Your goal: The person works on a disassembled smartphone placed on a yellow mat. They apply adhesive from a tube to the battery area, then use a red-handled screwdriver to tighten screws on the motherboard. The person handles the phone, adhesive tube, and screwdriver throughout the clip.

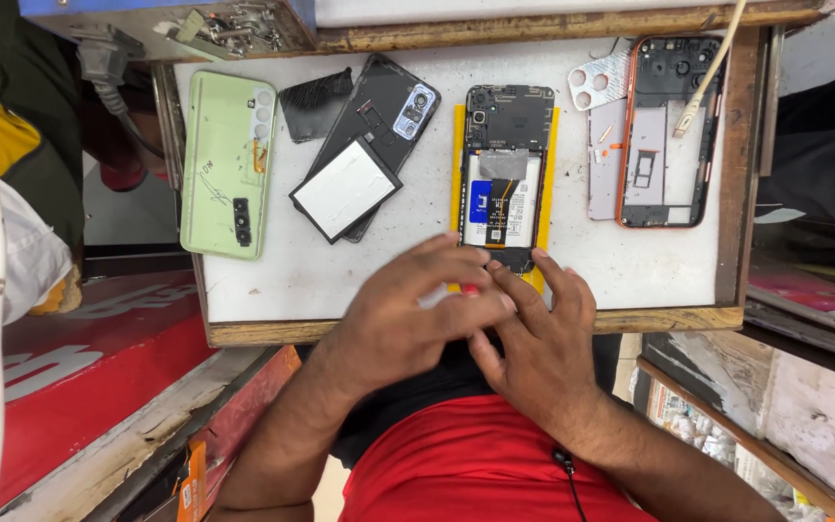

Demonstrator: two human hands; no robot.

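An opened black phone [503, 174] with its back off lies on a yellow cover [457, 145] in the middle of the white tray [572, 271]; its battery and an orange flex strip show. My right hand [536, 346] lies flat with fingers spread, fingertips at the phone's near end. My left hand [400, 314] reaches across it, its blurred fingers lying over my right fingers. A small red speck [471, 288] shows under the left fingertips; what it is cannot be told.
On the tray also lie a pale green back cover [227, 164], a dark phone [388, 97] with a loose white-faced battery [345, 188], a black film piece [313, 101], and an orange-rimmed phone frame [664, 135] with a grey cover [604, 159]. A wooden rim [273, 332] borders the tray.
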